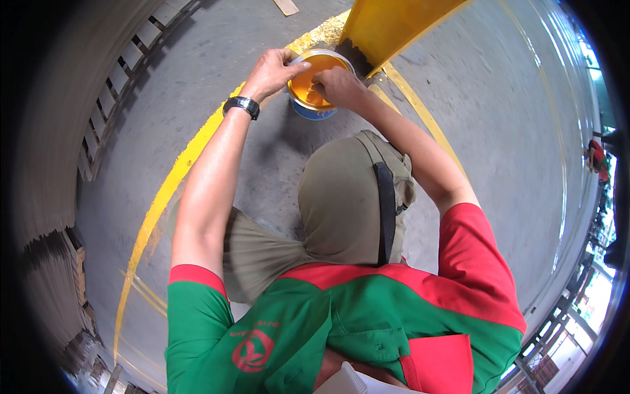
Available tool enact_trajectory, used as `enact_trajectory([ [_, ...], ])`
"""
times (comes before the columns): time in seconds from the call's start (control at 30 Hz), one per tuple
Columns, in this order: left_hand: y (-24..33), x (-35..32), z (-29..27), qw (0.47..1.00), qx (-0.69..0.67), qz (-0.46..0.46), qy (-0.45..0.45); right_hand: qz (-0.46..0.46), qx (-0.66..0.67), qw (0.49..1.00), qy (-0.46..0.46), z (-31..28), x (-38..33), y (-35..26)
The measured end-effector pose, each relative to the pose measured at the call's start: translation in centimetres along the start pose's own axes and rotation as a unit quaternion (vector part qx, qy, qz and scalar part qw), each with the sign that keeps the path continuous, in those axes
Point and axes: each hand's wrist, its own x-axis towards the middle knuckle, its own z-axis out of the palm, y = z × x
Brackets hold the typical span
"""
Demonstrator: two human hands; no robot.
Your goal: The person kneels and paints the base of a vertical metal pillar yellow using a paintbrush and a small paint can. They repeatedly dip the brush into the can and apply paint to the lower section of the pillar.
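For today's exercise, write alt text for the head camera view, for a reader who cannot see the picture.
Seen from above, a crouching person's left hand grips the rim of an open paint can full of yellow-orange paint, while the right hand reaches into it. The can stands on a grey concrete floor beside a freshly painted yellow line and a yellow post.

Grey concrete floor (499, 98) under me, daylit. Curved yellow painted line (164, 197) sweeps left. Yellow post base (387, 23) ahead. Stacked wooden pallets (118, 92) far left. Bright open side with railings (577, 302) right.
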Motion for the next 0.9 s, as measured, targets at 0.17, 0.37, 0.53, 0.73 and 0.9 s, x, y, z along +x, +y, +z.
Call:
enact_trajectory([
  [0.17, 0.9, -1.3, 0.4, 0.998, -0.063, -0.007, 0.016, 0.077, 0.096, 0.992, 0.016, -3.9, -1.5, -1.7],
  [0.37, 1.9, -2.0, 1.3, 0.985, -0.172, -0.004, 0.004, 0.146, 0.179, 0.965, 0.126, -7.8, -5.2, -2.9],
  [0.53, 2.5, -1.8, 1.0, 0.981, -0.196, -0.008, 0.003, 0.27, 0.31, 0.896, 0.169, -7.5, -6.7, -2.1],
  [0.73, 2.2, -3.2, 1.0, 0.973, -0.228, -0.016, 0.016, 0.332, 0.457, 0.8, 0.2, -5.6, -6.9, -1.6],
  [0.9, 1.4, -5.5, 0.7, 0.971, -0.232, -0.056, 0.021, 0.336, 0.496, 0.769, 0.225, -4.8, -7.3, -2.0],
])
